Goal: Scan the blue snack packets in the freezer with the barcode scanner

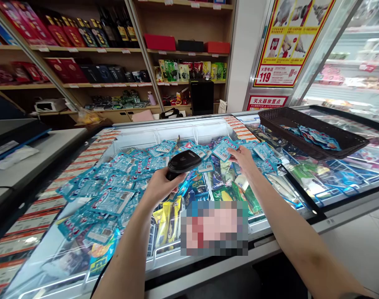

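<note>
My left hand (160,185) is wrapped round the handle of a black barcode scanner (183,161), whose head points right over the chest freezer (164,133). My right hand (244,161) reaches further in and pinches a small blue packet (223,149) by its lower edge. Several identical blue packets (114,187) are heaped across the freezer's left and middle sections. Between my arms lie yellow and green wrapped ice creams (167,220) in wire dividers.
A dark woven basket (310,133) with a few blue packets stands on the freezer lid at right. A grey counter (30,162) runs along the left. Wooden shelves (114,50) of boxed goods fill the back wall. A glass-door fridge (354,70) stands at far right.
</note>
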Tool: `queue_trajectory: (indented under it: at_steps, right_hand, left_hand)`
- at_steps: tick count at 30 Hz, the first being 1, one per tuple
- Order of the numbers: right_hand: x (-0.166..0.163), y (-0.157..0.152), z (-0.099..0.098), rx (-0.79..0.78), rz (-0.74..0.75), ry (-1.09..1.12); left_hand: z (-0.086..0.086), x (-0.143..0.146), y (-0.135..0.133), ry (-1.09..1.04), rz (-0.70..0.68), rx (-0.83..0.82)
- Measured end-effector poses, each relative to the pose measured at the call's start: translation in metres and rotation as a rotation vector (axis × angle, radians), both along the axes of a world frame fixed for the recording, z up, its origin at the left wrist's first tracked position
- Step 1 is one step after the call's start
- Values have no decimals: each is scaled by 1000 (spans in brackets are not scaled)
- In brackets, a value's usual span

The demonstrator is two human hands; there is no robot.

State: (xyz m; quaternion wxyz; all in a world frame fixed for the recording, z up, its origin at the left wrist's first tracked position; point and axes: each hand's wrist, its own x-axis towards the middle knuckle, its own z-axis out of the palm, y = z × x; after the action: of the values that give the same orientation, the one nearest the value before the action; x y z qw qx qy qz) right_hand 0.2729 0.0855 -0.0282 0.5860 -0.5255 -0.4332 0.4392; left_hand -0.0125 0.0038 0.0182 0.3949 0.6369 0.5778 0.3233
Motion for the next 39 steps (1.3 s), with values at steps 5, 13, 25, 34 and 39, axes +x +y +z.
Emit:
queue_trajectory:
  at_steps: [5, 13, 25, 34, 39]
  right_hand:
    - [-5, 0, -2, 66, 18, 28]
    - [-7, -7, 0, 126, 66, 88]
    - [-14, -4, -4, 100, 124, 178]
    - [-19, -4, -6, 113, 144, 187]
    - [-17, -1, -10, 121, 145, 185]
  left_hand:
    - [1, 3, -1, 33, -47, 22]
    - [6, 8, -3, 70, -93, 58]
    - [5, 9, -2, 123, -103, 43]
    - [4, 9, -2, 117, -105, 38]
    - [2, 9, 3, 67, -113, 18]
